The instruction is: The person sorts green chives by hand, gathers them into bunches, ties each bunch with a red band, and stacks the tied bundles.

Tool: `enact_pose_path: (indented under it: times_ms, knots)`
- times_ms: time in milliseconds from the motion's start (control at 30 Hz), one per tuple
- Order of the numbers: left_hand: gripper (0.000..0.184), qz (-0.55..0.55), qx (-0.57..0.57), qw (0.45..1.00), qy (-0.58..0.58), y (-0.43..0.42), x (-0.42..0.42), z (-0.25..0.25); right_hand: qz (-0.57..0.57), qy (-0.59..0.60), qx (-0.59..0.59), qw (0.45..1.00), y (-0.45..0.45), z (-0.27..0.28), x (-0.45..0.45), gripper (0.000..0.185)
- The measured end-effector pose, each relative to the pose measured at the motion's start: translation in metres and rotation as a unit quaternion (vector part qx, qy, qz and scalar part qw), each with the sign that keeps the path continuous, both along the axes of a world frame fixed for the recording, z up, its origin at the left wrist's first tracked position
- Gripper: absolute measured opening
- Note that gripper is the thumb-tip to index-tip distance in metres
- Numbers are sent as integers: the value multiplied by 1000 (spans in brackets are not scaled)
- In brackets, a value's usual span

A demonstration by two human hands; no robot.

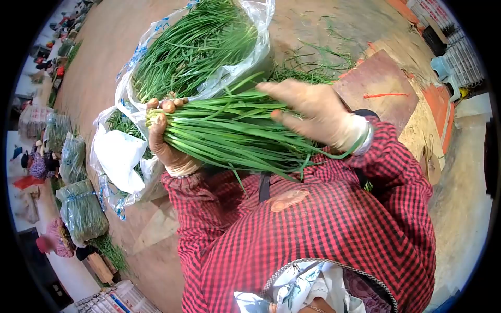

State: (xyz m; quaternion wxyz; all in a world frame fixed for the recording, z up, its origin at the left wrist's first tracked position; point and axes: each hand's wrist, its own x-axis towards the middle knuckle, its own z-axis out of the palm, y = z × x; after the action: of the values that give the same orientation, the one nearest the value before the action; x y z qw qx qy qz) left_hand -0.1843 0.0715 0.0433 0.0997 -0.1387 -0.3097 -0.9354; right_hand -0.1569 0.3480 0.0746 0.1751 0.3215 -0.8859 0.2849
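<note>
My left hand (171,150) is wrapped round the pale stem end of a thick bunch of garlic chives (235,128), its fingertips curling over the top. The long green leaves fan out to the right across my lap. My right hand (318,112) is over the leaf side of the bunch, fingers stretched out and slightly blurred; whether it touches the leaves I cannot tell. Both hands seem to wear thin tan gloves with bare fingertips. Just beyond the bunch, an open clear plastic bag (265,39) holds a large heap of loose chives (201,55).
A second bag (120,161) with greens stands at the left. Loose leaves (326,57) and a reddish-brown board (383,88) with an orange strip lie at the right. Farther left are wrapped bundles (83,211), a person (57,237) and crates (117,300).
</note>
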Motion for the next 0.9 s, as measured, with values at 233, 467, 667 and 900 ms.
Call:
enact_pose_path:
  times_ms: [233, 467, 667, 900]
  knots:
    - [40, -28, 1, 1000, 8, 10, 11, -1, 101, -15, -21, 995, -33, -25, 9, 13]
    - [38, -20, -18, 997, 70, -4, 22, 1, 94, -186, 205, 956, 7, -58, 28, 13]
    - [38, 4, -40, 997, 67, -11, 28, 15, -111, -196, 183, 957, 85, -54, -4, 26]
    - [41, -137, -121, 981, 71, 32, 25, 15, 45, -274, -182, 943, -16, 51, -13, 48]
